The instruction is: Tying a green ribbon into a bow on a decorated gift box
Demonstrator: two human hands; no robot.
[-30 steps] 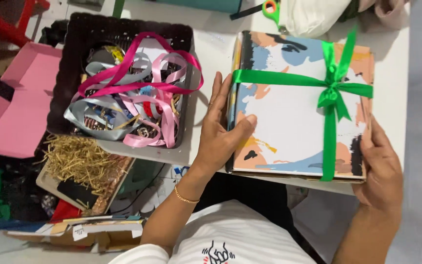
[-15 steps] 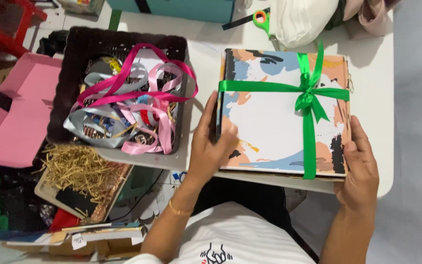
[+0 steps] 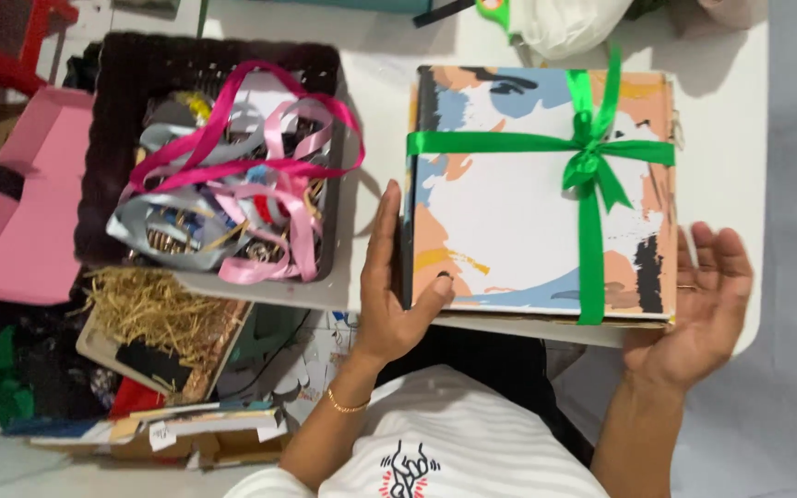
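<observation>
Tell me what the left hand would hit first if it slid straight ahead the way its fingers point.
The left hand points away from the body along the gift box's left edge. Ahead lies bare white table, so the way looks free up to the far edge, though depth is hard to judge.

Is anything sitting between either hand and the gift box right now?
Nothing visible. The left hand lies flat against the left side of the gift box, thumb on its top. The right hand is open at the box's near right corner, with no object between them. The green ribbon is tied around the box.
</observation>
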